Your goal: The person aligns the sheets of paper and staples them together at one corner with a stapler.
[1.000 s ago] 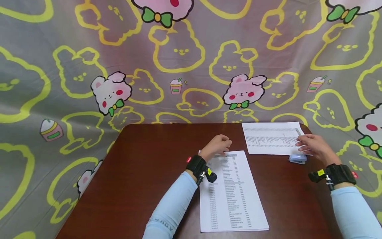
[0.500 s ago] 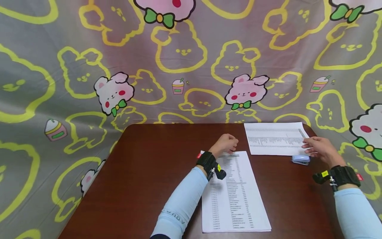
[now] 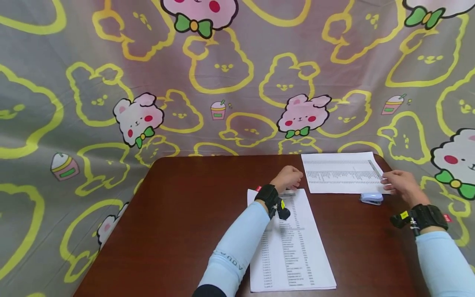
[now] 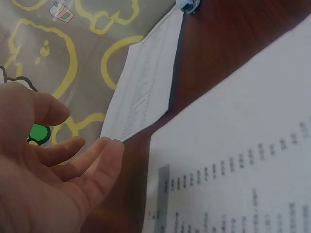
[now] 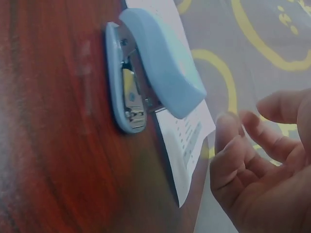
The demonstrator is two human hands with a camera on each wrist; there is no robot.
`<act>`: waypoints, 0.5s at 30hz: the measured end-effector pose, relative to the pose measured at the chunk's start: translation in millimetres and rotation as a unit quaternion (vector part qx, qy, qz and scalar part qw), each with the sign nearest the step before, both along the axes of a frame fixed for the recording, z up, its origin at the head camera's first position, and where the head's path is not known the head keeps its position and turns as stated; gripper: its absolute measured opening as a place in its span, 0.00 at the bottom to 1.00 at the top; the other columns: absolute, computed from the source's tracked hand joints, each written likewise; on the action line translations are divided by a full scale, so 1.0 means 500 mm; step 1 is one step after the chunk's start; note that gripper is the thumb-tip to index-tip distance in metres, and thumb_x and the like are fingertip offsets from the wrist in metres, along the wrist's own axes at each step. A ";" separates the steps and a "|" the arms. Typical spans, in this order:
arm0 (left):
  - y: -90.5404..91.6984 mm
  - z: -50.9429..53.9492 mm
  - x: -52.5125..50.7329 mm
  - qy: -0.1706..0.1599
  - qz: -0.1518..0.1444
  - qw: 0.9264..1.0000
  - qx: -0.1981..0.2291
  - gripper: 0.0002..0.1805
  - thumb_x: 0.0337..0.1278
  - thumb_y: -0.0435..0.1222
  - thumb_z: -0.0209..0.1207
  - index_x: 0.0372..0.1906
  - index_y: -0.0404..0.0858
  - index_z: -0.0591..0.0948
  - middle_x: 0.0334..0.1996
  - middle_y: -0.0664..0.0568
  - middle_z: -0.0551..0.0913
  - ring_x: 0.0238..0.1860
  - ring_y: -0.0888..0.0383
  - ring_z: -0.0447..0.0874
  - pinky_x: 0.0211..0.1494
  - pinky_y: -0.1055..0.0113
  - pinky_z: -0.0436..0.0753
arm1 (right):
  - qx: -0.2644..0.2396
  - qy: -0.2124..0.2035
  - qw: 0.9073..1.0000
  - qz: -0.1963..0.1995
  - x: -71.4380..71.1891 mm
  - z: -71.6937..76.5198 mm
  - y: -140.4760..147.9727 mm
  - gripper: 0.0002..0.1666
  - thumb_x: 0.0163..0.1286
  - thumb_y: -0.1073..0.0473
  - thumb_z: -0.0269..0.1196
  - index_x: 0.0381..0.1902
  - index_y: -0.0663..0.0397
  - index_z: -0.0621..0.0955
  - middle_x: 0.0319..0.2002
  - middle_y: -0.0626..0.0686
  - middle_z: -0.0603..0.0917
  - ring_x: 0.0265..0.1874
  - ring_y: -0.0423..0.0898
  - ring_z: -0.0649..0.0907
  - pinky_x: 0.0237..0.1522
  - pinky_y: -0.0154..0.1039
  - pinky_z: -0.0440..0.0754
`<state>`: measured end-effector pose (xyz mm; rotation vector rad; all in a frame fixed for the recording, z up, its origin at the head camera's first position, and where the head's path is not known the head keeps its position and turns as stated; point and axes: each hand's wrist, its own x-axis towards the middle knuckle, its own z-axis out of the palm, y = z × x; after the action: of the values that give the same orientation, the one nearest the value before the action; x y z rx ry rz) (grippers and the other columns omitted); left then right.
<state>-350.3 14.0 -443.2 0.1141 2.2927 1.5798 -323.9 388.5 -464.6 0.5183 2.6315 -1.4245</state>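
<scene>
In the head view, the left hand (image 3: 288,178) hovers over the top end of a stack of printed paper (image 3: 293,247). Its fingers are loosely bent with nothing between them in the left wrist view, near the left corner of a second printed sheet (image 4: 146,82). The right hand (image 3: 402,185) is beside the right edge of that far sheet (image 3: 339,173), just beyond a light blue stapler (image 3: 371,198). In the right wrist view, the right fingers are loosely curled and hold nothing. Whether a fingertip touches the sheet's edge I cannot tell. The stapler (image 5: 163,63) lies along the sheet's near edge.
Everything lies on a dark brown table (image 3: 185,214) with rounded far corners. A grey cartoon-print cloth (image 3: 237,82) hangs right behind and beside it. Both wrists wear black straps with small cameras.
The left hand has moved right, from above the stack's top end toward the far sheet. The right hand has shifted slightly right along that sheet's edge. The papers and stapler stay in place.
</scene>
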 end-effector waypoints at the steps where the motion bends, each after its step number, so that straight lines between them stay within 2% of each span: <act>1: 0.005 -0.001 -0.001 -0.001 0.005 1.000 0.003 0.17 0.69 0.38 0.54 0.56 0.31 0.76 0.45 0.41 0.82 0.49 0.45 0.84 0.51 0.54 0.84 | 0.002 -0.004 1.000 -0.005 0.001 -0.001 0.003 0.37 0.77 0.46 0.46 0.68 0.74 0.62 0.51 0.67 0.77 0.33 0.45 0.82 0.27 0.30 0.78; 4: 0.019 -0.007 -0.004 -0.009 0.023 0.999 0.025 0.17 0.69 0.36 0.53 0.56 0.30 0.76 0.47 0.38 0.82 0.50 0.42 0.84 0.51 0.53 0.84 | 0.001 -0.016 1.000 -0.011 0.004 -0.004 0.008 0.38 0.77 0.45 0.46 0.68 0.75 0.61 0.56 0.72 0.73 0.36 0.48 0.82 0.26 0.28 0.77; 8: 0.035 -0.020 -0.012 -0.024 0.035 0.998 0.047 0.17 0.69 0.34 0.53 0.57 0.30 0.76 0.51 0.35 0.81 0.53 0.41 0.83 0.52 0.52 0.84 | 0.009 -0.031 0.999 -0.028 0.003 -0.004 0.013 0.37 0.77 0.47 0.46 0.68 0.74 0.61 0.56 0.72 0.72 0.38 0.50 0.81 0.26 0.28 0.76; 15: 0.051 -0.025 -0.030 -0.024 0.053 0.997 0.052 0.18 0.69 0.35 0.52 0.57 0.29 0.76 0.54 0.37 0.80 0.52 0.43 0.83 0.51 0.55 0.84 | 0.020 -0.024 0.999 -0.030 -0.007 -0.005 0.021 0.35 0.77 0.49 0.47 0.67 0.75 0.62 0.57 0.73 0.70 0.34 0.49 0.81 0.24 0.28 0.77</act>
<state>-365.1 39.3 -455.9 -0.0189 2.2130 1.7358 -327.1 399.1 -467.4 0.6326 2.6322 -1.3604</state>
